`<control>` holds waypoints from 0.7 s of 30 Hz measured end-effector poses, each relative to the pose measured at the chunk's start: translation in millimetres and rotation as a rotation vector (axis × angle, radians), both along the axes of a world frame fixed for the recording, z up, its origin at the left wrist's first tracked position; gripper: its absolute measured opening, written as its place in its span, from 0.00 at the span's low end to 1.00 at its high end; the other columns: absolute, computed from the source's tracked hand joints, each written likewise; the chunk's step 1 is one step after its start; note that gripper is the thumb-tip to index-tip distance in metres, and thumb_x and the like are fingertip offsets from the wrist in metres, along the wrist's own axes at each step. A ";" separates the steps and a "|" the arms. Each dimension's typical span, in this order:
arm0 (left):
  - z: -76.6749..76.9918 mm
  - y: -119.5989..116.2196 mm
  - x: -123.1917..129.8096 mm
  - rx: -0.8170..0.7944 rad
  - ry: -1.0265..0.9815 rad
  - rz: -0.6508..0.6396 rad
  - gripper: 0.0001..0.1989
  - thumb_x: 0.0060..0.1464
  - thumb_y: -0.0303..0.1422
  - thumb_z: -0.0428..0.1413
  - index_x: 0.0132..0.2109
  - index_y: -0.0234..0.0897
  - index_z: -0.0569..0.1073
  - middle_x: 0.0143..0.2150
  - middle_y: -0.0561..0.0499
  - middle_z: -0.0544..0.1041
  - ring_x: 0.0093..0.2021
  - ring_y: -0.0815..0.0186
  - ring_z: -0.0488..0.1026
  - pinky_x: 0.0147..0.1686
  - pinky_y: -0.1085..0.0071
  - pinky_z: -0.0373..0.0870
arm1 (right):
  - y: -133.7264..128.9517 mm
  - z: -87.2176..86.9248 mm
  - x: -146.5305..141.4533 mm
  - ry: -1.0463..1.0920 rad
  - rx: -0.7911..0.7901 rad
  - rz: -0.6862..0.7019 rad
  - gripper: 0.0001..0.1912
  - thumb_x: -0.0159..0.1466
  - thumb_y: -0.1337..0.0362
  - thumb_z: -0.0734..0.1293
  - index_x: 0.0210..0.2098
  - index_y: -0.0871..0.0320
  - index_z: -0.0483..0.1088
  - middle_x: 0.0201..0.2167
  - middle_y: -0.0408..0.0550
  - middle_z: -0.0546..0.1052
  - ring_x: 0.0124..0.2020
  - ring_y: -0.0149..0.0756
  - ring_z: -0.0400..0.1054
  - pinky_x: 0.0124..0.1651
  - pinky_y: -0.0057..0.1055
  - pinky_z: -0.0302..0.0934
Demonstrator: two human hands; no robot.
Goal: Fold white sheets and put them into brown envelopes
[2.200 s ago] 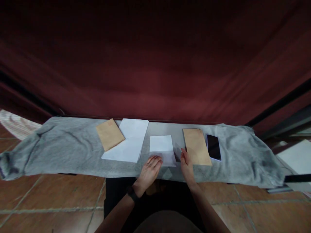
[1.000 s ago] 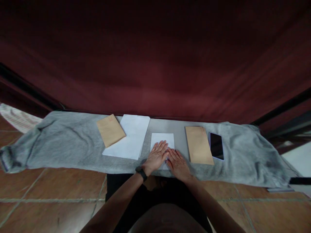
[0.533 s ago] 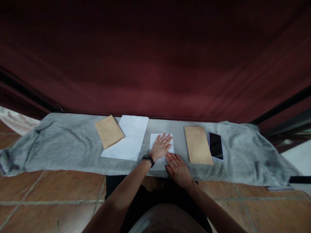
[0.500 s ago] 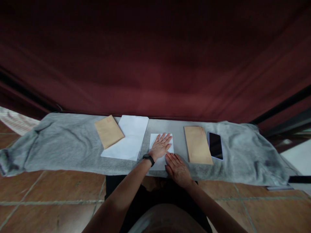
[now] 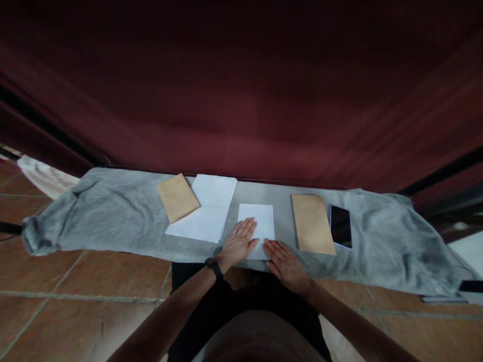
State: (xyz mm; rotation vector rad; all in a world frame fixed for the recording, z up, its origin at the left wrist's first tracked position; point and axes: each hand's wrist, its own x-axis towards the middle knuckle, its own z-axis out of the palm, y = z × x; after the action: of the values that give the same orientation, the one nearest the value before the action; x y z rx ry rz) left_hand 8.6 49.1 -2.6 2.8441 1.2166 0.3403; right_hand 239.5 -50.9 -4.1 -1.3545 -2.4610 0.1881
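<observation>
A white sheet of paper (image 5: 260, 216), smaller than the sheets in the stack beside it and apparently folded, lies flat in front of me on a grey cloth. My left hand (image 5: 239, 243) rests on its left, near part, fingers stretched out and palm down. My right hand (image 5: 286, 262) lies flat with its fingertips at the paper's right near edge. Neither hand grips anything. Left of the paper is a stack of larger white sheets (image 5: 213, 203), partly covered by a brown envelope (image 5: 178, 197).
To the right lie more brown envelopes (image 5: 313, 223), apparently stacked, and a phone (image 5: 340, 227) with a dark screen. The grey cloth (image 5: 124, 216) covers a long narrow surface. Behind it hangs a dark red curtain (image 5: 241, 125). Tiled floor (image 5: 109, 286) shows on the near side.
My left hand has slid toward me and left, uncovering the paper's far part. My right hand stays by the near right edge. The whole view has shifted slightly.
</observation>
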 end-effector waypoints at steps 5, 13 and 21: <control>3.7 -17.4 -19.7 0.022 -0.024 -0.059 0.29 0.71 0.43 0.43 0.72 0.31 0.55 0.74 0.40 0.57 0.74 0.58 0.50 0.72 0.56 0.51 | 22.2 2.3 -4.8 0.059 -0.036 -0.046 0.25 0.75 0.61 0.53 0.69 0.59 0.60 0.69 0.53 0.64 0.69 0.40 0.59 0.71 0.50 0.55; 12.3 -24.5 -26.9 -0.093 0.028 -0.247 0.31 0.68 0.48 0.48 0.70 0.35 0.60 0.71 0.42 0.63 0.72 0.56 0.56 0.72 0.57 0.49 | 90.4 5.6 -37.7 -0.041 -0.125 -0.018 0.26 0.76 0.58 0.49 0.69 0.56 0.60 0.72 0.49 0.58 0.72 0.40 0.52 0.73 0.48 0.47; 21.6 -27.9 -24.0 -0.176 0.063 -0.315 0.25 0.68 0.46 0.50 0.70 0.57 0.61 0.71 0.56 0.63 0.71 0.60 0.58 0.72 0.57 0.47 | 133.9 7.3 -77.4 -0.122 -0.090 0.025 0.25 0.76 0.59 0.50 0.69 0.48 0.59 0.73 0.42 0.57 0.73 0.42 0.50 0.74 0.50 0.42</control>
State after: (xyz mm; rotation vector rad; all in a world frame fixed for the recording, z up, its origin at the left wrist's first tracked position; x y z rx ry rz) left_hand -15.4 21.2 19.0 2.8448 0.7431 0.1257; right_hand 162.1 83.0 3.1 -1.4120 -2.5993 0.2318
